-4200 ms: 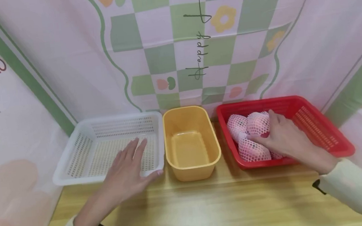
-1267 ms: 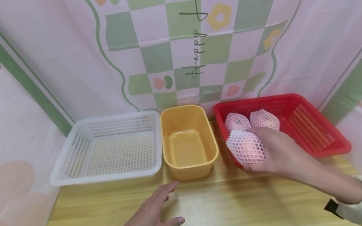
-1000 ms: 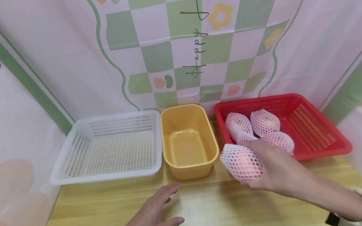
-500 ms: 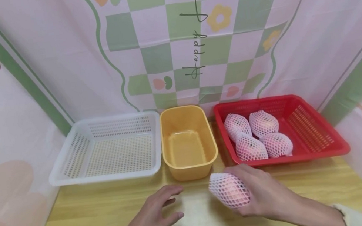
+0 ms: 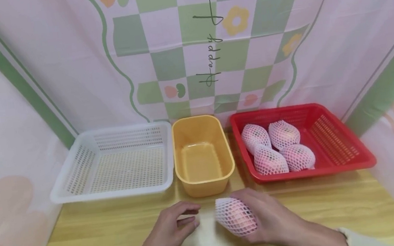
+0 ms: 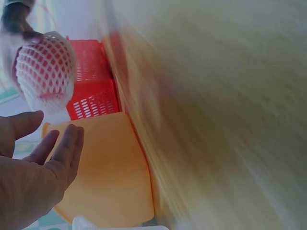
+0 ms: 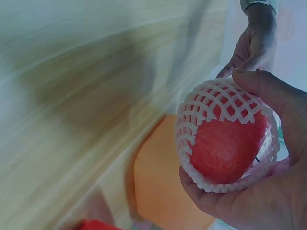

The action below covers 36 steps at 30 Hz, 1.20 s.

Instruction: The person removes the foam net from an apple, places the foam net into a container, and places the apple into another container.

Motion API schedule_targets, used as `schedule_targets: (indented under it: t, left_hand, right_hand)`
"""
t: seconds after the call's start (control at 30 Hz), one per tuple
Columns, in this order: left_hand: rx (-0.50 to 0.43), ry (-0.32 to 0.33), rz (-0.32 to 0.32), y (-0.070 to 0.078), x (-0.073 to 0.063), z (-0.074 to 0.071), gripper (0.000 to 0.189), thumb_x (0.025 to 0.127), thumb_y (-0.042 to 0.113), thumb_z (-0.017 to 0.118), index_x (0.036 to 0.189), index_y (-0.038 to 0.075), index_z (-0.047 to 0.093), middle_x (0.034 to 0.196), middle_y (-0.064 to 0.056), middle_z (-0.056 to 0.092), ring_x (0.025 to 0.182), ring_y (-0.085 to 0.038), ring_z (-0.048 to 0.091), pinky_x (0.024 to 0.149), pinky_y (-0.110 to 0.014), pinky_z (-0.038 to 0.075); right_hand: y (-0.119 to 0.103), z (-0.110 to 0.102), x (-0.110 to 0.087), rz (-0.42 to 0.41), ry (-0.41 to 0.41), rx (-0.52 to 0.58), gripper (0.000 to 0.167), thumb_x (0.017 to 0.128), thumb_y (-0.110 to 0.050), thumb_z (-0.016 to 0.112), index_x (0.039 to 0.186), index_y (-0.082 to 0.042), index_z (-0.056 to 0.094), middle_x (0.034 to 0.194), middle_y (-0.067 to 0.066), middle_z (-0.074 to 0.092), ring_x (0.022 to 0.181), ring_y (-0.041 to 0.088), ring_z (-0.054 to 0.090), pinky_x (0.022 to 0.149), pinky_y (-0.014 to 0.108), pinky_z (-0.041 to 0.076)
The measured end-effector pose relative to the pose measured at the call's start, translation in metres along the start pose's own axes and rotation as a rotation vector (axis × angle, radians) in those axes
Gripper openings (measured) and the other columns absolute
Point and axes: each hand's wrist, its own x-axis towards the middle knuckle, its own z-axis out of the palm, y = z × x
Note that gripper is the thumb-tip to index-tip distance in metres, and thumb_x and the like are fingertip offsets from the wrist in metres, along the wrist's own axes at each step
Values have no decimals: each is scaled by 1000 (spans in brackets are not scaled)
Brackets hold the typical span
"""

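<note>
My right hand grips a red apple sleeved in a white foam net, above the table in front of the yellow bin. In the right wrist view, bare red skin shows through the net's open end, with thumb and fingers on either side. My left hand is to the left of it, fingers loosely bent and thumb apart, with nothing between them. In the left wrist view a gap separates its fingertips from the netted fruit. Several more netted fruits lie in the left part of the red basket.
A yellow bin stands in the middle at the back of the wooden table. To its left is a white perforated basket; the red one is on its right. A printed cloth hangs directly behind all three.
My right hand has lifted the netted apple out of the red basket and brought it left and toward me. My left hand has come from the white basket to the front middle.
</note>
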Motion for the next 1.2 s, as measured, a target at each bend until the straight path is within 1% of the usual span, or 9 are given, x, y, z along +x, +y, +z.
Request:
schedule_targets:
  t: [0.1, 0.27, 0.4, 0.5, 0.67, 0.87, 0.97, 1.03, 1.2]
  left_hand:
    - [-14, 5, -24, 0, 1, 1, 27, 96, -5, 71, 123, -8, 68, 124, -28, 68, 114, -45, 69, 96, -28, 60]
    - [-5, 28, -35, -2, 4, 2, 25, 94, -10, 70, 119, -8, 70, 121, -27, 70, 112, -44, 70, 95, -26, 60]
    - [23, 48, -38, -3, 5, 3, 24, 93, -11, 71, 116, -4, 73, 119, -25, 72, 109, -35, 73, 93, -25, 60]
    - [43, 52, -38, -4, 5, 5, 24, 92, -11, 71, 115, -4, 73, 117, -23, 73, 107, -29, 74, 92, -24, 60]
    - [33, 48, -30, -9, 7, 9, 23, 91, -13, 71, 113, -7, 73, 114, -22, 74, 104, -27, 75, 90, -24, 61]
    - [36, 62, 8, -13, 11, 14, 20, 90, -9, 74, 109, -2, 76, 109, -15, 77, 100, -19, 76, 87, -25, 62]
    - [27, 63, 20, -13, 13, 16, 19, 90, -8, 76, 109, -2, 76, 108, -15, 78, 99, -21, 76, 86, -25, 62]
    - [13, 60, 17, -12, 14, 17, 19, 90, -7, 76, 109, -2, 76, 107, -15, 78, 98, -23, 77, 85, -24, 62]
    - [-27, 50, -20, -10, 15, 20, 20, 89, -6, 78, 109, -3, 76, 107, -17, 78, 100, -27, 77, 86, -23, 62]
  right_hand:
    - [0, 6, 2, -11, 2, 29, 92, 58, -25, 101, 140, -19, 60, 125, -6, 69, 108, 11, 66, 87, 37, 61]
    - [0, 14, 2, -30, 9, 38, 90, 60, -26, 102, 140, -16, 61, 124, -5, 69, 107, 12, 66, 87, 37, 62]
    - [2, 19, 2, -21, -2, 37, 90, 62, -29, 101, 141, -17, 60, 124, -4, 69, 108, 13, 66, 87, 37, 62]
    - [4, 22, 2, -10, -16, 48, 90, 63, -29, 101, 141, -17, 60, 125, -3, 69, 108, 13, 66, 87, 37, 62]
    - [5, 27, 2, -14, -31, 58, 90, 62, -27, 101, 140, -15, 59, 126, -3, 69, 109, 13, 66, 86, 36, 62]
    - [3, 32, 3, -20, -33, 78, 90, 59, -24, 102, 138, -14, 61, 125, -5, 69, 108, 11, 66, 87, 35, 62]
    - [1, 34, 3, -8, -41, 93, 90, 58, -22, 102, 138, -13, 61, 126, -6, 68, 107, 9, 66, 86, 34, 62]
    - [0, 35, 3, 2, -47, 98, 91, 58, -21, 101, 139, -13, 61, 126, -6, 68, 107, 9, 65, 86, 34, 61]
    - [0, 37, 2, 2, -44, 104, 92, 56, -21, 101, 139, -14, 61, 127, -6, 67, 109, 9, 65, 88, 34, 61]
